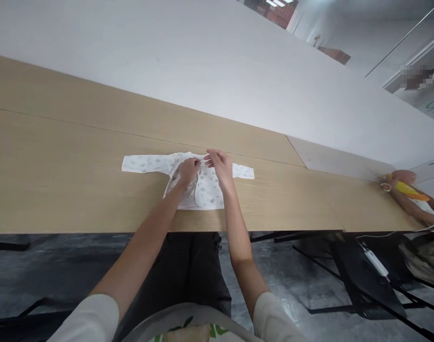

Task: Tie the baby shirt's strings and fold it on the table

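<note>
A small white baby shirt (210, 190) with a scattered print lies spread on the wooden table (78, 190). Its left sleeve (146, 163) reaches out flat, while my right hand partly covers the other sleeve near the shoulder. My left hand (189, 170) is closed at the neckline, its fingers pinching the fabric by the front opening. Beside it, my right hand (220, 167) hovers over the collar with curved fingers apart; nothing shows between them. The front panel's curved edge runs down the middle of the shirt.
A white partition (202, 61) rises along the table's far side. At the far right, a co-worker's arms (409, 202) rest by a yellow item (411, 191). Below the table edge stands a black chair (366, 280) with a white power strip (376, 264) on it.
</note>
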### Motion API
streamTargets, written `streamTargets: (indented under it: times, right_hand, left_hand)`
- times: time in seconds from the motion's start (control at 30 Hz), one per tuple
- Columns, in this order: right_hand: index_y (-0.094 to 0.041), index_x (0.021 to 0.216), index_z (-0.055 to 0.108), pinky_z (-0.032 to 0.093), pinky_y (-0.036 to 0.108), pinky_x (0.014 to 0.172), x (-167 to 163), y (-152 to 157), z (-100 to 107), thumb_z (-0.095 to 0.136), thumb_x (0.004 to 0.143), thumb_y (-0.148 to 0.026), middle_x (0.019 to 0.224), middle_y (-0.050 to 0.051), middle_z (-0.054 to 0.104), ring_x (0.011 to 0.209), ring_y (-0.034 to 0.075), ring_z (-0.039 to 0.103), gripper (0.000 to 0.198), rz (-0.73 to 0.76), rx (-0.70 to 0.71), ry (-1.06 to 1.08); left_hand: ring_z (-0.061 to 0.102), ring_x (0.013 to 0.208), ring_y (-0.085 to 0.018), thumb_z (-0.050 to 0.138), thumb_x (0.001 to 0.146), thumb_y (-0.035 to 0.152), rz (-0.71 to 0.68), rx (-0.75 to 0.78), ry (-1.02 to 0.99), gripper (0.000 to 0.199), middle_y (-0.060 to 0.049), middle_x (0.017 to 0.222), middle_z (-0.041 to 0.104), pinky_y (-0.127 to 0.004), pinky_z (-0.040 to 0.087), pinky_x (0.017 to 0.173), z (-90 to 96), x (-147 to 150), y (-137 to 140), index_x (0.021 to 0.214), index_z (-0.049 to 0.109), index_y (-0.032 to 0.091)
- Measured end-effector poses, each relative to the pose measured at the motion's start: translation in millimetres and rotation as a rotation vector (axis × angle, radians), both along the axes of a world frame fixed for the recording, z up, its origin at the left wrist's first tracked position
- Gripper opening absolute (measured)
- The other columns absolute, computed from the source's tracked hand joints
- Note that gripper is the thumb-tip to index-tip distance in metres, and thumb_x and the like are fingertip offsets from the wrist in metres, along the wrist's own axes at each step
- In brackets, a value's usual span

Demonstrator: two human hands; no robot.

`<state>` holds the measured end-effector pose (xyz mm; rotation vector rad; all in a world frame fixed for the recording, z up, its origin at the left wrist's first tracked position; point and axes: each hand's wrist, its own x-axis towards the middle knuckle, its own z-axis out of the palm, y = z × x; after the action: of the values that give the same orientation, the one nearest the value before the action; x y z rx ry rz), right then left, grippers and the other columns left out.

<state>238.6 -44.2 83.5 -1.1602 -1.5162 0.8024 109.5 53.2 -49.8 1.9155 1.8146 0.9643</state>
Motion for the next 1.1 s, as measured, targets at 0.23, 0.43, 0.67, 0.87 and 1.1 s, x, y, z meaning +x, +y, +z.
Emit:
streamTargets:
  times: [0.23, 0.43, 0.67, 0.87, 1.1]
  right_hand:
    - [-0.018, 0.091, 0.076, 0.052, 0.029, 0.083, -14, 90, -107, 0.056, 0.085, -0.013, 0.086, 0.005, 0.076, 0.083, 0.019, 0.069, 0.021, -0.190, -0.225, -0.389]
    - [-0.024, 0.107, 0.074, 0.049, 0.026, 0.089, -22, 92, -107, 0.050, 0.093, -0.018, 0.106, 0.003, 0.074, 0.098, 0.018, 0.067, 0.028, -0.153, -0.160, -0.533]
    - [-0.022, 0.097, 0.075, 0.050, 0.027, 0.085, -26, 102, -107, 0.055, 0.094, -0.032, 0.101, 0.005, 0.075, 0.095, 0.020, 0.068, 0.022, -0.193, -0.273, -0.558]
    - [-0.022, 0.090, 0.074, 0.051, 0.027, 0.082, -22, 104, -106, 0.063, 0.088, -0.029, 0.093, 0.003, 0.075, 0.091, 0.018, 0.068, 0.013, -0.183, -0.303, -0.466]
    - [-0.021, 0.085, 0.072, 0.051, 0.028, 0.086, -17, 106, -112, 0.058, 0.086, -0.018, 0.091, 0.003, 0.075, 0.089, 0.018, 0.067, 0.015, -0.164, -0.255, -0.456]
  left_hand:
    - [0.065, 0.103, -0.027, 0.043, 0.093, 0.031, 0.075, -0.028, 0.060, 0.034, -0.010, 0.109, 0.073, -0.038, 0.046, 0.089, 1.2, 1, -1, 0.108, 0.071, 0.019]
    - [0.064, 0.107, -0.026, 0.039, 0.093, 0.024, 0.088, -0.065, 0.081, 0.039, -0.008, 0.114, 0.072, -0.035, 0.045, 0.093, 0.7, 0, 0, 0.114, 0.072, 0.022]
    - [0.065, 0.103, -0.026, 0.046, 0.090, 0.026, 0.099, -0.097, 0.049, 0.036, -0.007, 0.112, 0.073, -0.033, 0.048, 0.087, 4.4, 0, -2, 0.115, 0.072, 0.023]
    - [0.066, 0.098, -0.024, 0.050, 0.088, 0.027, 0.097, -0.078, 0.052, 0.032, -0.009, 0.107, 0.073, -0.031, 0.048, 0.086, 5.4, 1, -3, 0.109, 0.073, 0.021]
    - [0.064, 0.102, -0.026, 0.046, 0.092, 0.028, 0.078, -0.051, 0.099, 0.029, -0.011, 0.107, 0.071, -0.034, 0.047, 0.089, 6.1, 0, -4, 0.103, 0.072, 0.021]
